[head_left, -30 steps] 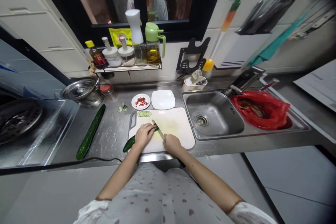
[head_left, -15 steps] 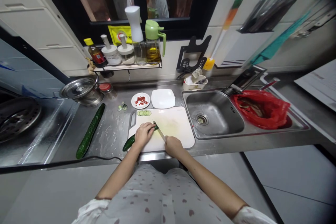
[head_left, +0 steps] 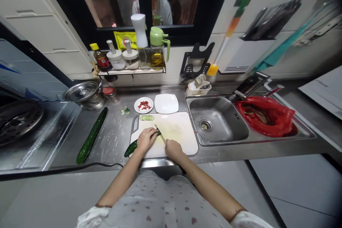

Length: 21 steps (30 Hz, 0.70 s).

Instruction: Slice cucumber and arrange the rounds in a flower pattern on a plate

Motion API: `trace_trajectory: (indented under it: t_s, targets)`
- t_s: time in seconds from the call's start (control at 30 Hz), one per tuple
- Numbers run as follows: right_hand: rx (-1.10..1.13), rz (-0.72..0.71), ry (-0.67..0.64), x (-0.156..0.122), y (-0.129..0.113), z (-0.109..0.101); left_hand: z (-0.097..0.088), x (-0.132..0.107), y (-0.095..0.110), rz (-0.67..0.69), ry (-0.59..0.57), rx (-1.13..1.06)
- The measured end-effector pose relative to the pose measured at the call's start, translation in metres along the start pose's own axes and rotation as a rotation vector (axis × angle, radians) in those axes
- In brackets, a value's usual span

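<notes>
Both bare forearms (head_left: 120, 182) reach forward, left hand (head_left: 145, 140) arched palm-down, right hand (head_left: 173, 149) curled into a grip.

Your dark green, glossy cucumber (head_left: 130, 148) lies aslant on the white cutting board (head_left: 183, 128), its left end jutting past the board's edge, its middle covered by your left fingers (head_left: 152, 131). Your knife (head_left: 161, 135) slants away leftward, its narrow blade at the cucumber's right end.

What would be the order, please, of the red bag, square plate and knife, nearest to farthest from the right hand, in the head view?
1. Knife: held in the right hand.
2. Square plate: behind the cutting board.
3. Red bag: far right, past the sink basin.
</notes>
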State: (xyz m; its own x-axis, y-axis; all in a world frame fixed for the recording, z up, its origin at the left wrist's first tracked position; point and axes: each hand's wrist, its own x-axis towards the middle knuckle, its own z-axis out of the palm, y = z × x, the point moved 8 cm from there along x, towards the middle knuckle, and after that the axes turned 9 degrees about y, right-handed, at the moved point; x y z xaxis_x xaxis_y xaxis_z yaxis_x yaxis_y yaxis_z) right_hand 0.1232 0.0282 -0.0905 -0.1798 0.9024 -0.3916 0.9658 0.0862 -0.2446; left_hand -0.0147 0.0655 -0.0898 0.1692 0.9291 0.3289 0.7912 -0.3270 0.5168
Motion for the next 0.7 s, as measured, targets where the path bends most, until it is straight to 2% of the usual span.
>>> trace_trajectory:
  t_s: [0.37, 0.7]
  targets:
    - [-0.012, 0.012, -0.007, -0.008, 0.003, -0.001, -0.001, 0.001, -0.001, -0.023, -0.002, -0.004]
    - [-0.031, 0.019, 0.01, -0.012, 0.008, 0.007, 0.003, 0.001, -0.002, -0.02, 0.011, -0.016]
